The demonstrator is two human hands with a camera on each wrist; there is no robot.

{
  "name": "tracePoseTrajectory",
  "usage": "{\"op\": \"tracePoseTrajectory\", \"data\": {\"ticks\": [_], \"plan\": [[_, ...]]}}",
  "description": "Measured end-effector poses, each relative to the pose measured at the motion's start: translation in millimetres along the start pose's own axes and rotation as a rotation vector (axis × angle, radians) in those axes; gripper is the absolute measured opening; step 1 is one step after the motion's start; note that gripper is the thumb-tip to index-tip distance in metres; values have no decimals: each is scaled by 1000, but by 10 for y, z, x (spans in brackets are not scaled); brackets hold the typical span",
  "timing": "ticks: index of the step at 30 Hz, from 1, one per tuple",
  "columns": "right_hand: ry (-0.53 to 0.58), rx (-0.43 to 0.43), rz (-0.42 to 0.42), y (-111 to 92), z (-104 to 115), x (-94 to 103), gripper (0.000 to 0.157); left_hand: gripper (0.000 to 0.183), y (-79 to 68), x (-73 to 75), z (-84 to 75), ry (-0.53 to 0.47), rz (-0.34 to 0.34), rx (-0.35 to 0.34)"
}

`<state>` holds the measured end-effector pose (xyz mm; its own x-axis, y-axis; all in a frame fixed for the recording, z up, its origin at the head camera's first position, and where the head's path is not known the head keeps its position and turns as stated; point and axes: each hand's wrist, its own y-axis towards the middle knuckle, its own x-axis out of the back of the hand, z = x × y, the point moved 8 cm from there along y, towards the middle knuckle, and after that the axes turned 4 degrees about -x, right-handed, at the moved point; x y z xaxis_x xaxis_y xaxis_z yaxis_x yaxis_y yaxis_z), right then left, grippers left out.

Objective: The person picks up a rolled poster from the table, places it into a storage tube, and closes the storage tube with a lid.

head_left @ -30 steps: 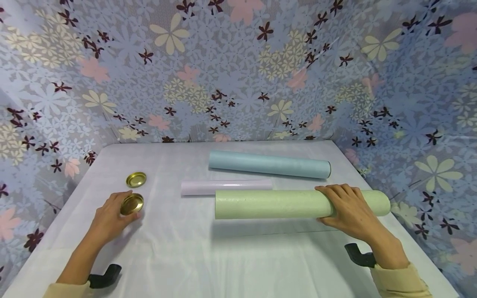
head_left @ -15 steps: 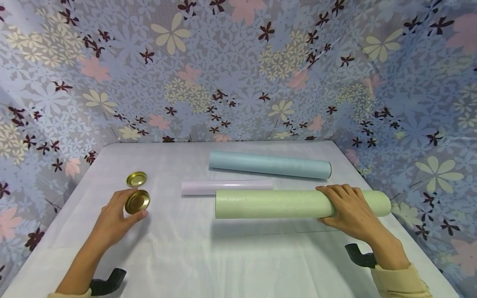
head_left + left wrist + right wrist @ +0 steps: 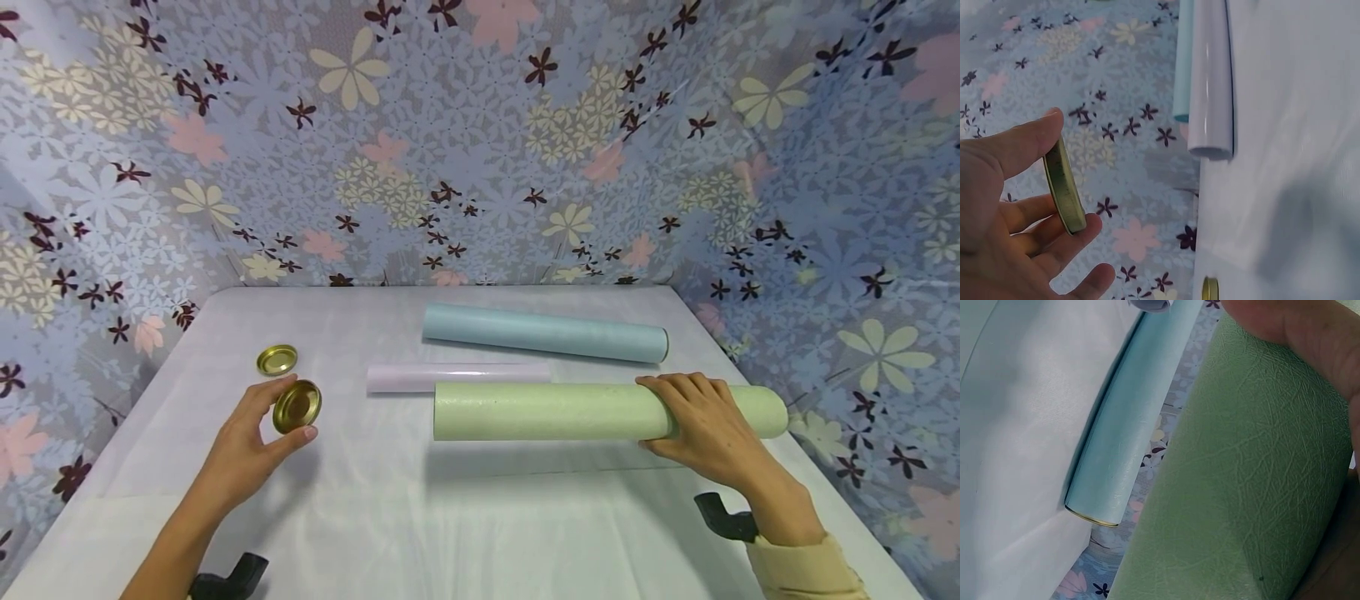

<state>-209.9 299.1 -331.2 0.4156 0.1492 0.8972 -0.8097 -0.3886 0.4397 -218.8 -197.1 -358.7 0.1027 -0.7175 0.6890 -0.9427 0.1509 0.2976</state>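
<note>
My left hand [image 3: 243, 450] pinches a round gold metal cap [image 3: 297, 407] by its rim, above the table. In the left wrist view the cap [image 3: 1065, 187] stands edge-on between thumb and fingers. A second gold cap [image 3: 277, 360] lies on the table just beyond that hand. On the right, my right hand [image 3: 705, 425] grips a thick light-green tube [image 3: 540, 412] from above, near its right end. The tube is held level over the table, with a shadow below it. Its textured skin [image 3: 1229, 462] fills much of the right wrist view.
A light-blue tube [image 3: 547, 332] lies slantwise at the back right. Before it rests a thinner lavender tube [image 3: 450, 377], partly covered by the green one in the head view. Floral cloth [image 3: 480, 150] hangs behind and beside the white-covered table [image 3: 360, 517].
My left hand has moved right with the gold cap, tilting the cap's face more upright. My right hand and the green tube have stayed nearly still.
</note>
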Motion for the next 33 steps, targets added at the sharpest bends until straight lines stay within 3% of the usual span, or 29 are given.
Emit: {"op": "tracePoseTrajectory", "data": {"ticks": [9, 33], "plan": [[-1, -3, -8, 12, 24, 14, 85, 67, -43, -109, -197, -138, -27, -65], [9, -7, -6, 17, 32, 36, 85, 65, 45, -617, -536, -436, 42, -67]]}}
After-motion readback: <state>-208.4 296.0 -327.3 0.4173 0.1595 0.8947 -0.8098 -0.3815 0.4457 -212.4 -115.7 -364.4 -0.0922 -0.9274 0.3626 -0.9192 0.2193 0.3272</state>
